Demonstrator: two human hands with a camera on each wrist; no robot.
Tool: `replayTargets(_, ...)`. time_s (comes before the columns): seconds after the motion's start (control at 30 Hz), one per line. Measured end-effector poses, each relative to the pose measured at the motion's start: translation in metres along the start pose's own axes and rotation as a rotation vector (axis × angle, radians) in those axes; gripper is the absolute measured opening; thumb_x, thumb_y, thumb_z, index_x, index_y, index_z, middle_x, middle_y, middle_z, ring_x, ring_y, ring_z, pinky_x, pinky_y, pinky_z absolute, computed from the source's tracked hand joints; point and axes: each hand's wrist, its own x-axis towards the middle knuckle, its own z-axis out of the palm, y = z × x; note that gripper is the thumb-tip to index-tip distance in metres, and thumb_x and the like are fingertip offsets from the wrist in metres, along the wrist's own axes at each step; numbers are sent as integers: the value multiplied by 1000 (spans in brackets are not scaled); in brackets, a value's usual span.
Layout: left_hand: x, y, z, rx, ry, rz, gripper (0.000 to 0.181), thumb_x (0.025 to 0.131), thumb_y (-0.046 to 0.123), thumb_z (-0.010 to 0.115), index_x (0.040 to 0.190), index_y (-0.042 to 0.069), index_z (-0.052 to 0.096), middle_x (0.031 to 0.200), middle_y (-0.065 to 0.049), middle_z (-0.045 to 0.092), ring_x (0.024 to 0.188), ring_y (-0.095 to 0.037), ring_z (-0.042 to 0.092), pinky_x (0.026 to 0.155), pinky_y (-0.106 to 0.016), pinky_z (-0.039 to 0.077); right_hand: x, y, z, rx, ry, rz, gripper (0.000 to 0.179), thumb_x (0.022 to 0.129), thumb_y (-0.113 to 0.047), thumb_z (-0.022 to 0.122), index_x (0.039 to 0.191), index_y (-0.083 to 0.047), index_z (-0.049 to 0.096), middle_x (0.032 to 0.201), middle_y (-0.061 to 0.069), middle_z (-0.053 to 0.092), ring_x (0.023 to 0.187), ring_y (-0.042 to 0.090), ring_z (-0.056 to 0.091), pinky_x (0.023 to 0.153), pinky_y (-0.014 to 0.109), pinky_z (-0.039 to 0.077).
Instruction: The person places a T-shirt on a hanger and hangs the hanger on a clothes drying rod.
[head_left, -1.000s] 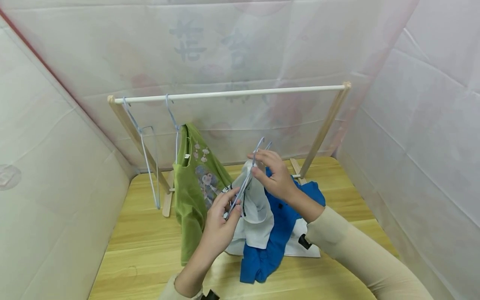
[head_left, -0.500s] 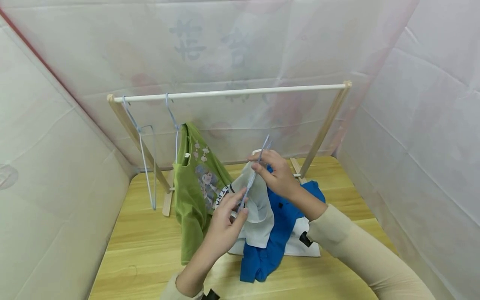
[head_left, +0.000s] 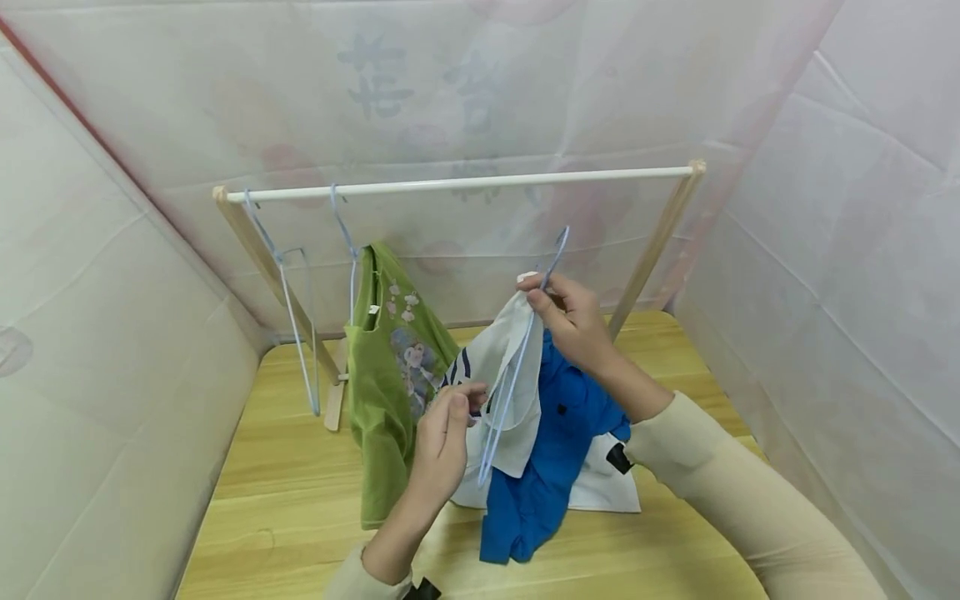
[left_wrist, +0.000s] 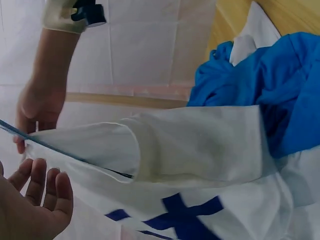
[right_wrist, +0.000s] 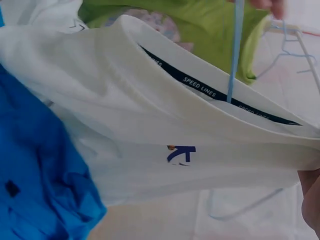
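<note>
Head view: we see the white T-shirt (head_left: 501, 333) lifted between the hanging green top (head_left: 375, 375) and the crumpled blue garment (head_left: 558, 417).
Right hand (head_left: 576, 323): we pinch shirt and wire hanger (right_wrist: 235, 55) together, just below the hook.
Left hand (head_left: 442, 437): our fingers bend loosely, gripping nothing, near the shirt.
Neckline: one hanger bar crosses the "SPEED LINES" tape (right_wrist: 200, 86).

hanger (right_wrist: 235, 50): part hidden in white shirt (right_wrist: 125, 150) | left grip (left_wrist: 35, 202): cut off, left-wrist view
</note>
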Motion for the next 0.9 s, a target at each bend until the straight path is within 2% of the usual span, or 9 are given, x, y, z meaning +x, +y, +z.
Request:
replayTargets(0.07, 1, -5, 3, 45, -7, 3, 32, 107, 3, 38, 122, 3, 65, 110, -11, 67, 98, -27, 64, 78, -34, 56, 5, -8, -4, 24, 25, 20, 17, 99, 6, 52, 110, 14, 63, 115, 30, 65, 104, 23, 66, 93, 21, 52)
replayTargets(0.13, 1, -10, 6, 98, -40, -9, 30, 107, 9, 42, 124, 6, 66, 113, -8, 65, 99, -22, 62, 79, -32, 55, 9, -12, -7, 37, 45, 26, 19, 101, 3, 52, 111, 13, 63, 115, 30, 65, 105, 18, 67, 92, 22, 53)
replayTargets(0.23, 5, -15, 14, 228, -90, -9, 26, 105, 17, 51, 124, 11, 67, 118, -4, 61, 103, -18, 56, 86, -34, 51, 12, -14, -11, 46, 79, 15, 19, 101, 0, 53, 111, 13, 64, 115, 29, 66, 103, 13, 67, 90, 22, 54)
replayTargets(0.33, 7, -20, 22, 322, -112, 10, 27, 102, 23, 58, 125, 16, 69, 124, -8, 55, 107, -23, 51, 88, -41, 46, 14, -19, -12, 49, 98, 11, 17, 99, 3, 55, 110, 13, 64, 112, 29, 66, 100, 16, 67, 90, 23, 54)
replayTargets(0.47, 11, -31, 33, 438, -120, 93, 30, 96, 27, 64, 125, 21, 69, 132, -14, 48, 108, -32, 48, 81, -45, 46, 16, -23, -13, 29, 123, 16, 17, 98, 3, 57, 109, 12, 65, 111, 27, 68, 99, 16, 67, 90, 24, 54)
replayTargets(0.57, 15, -37, 37, 586, -150, 142, 32, 92, 33, 70, 123, 24, 70, 136, -17, 48, 110, -36, 49, 81, -47, 48, 19, -24, -15, 18, 152, 13, 17, 98, 2, 57, 108, 12, 66, 110, 27, 68, 98, 14, 67, 89, 23, 55)
replayTargets(0.67, 19, -41, 37, 719, -191, 156, 33, 89, 44, 73, 116, 26, 73, 139, -18, 48, 117, -39, 49, 86, -51, 49, 21, -24, -19, 35, 188, 4, 17, 98, 2, 57, 107, 13, 67, 109, 29, 68, 96, 13, 67, 87, 22, 55)
replayTargets(0.77, 20, -41, 34, 769, -227, 124, 30, 84, 48, 77, 104, 26, 75, 140, -15, 48, 121, -38, 49, 87, -54, 50, 23, -24, -24, 45, 221, 9, 18, 99, -1, 58, 108, 12, 67, 109, 29, 68, 92, 13, 68, 80, 20, 55)
replayTargets(0.9, 22, -40, 29, 734, -222, 96, 26, 83, 44, 80, 89, 22, 68, 139, -11, 49, 119, -36, 50, 89, -52, 49, 24, -25, -34, 32, 260, 60, 20, 100, -6, 59, 110, 8, 69, 111, 20, 71, 91, 10, 68, 76, 18, 54)
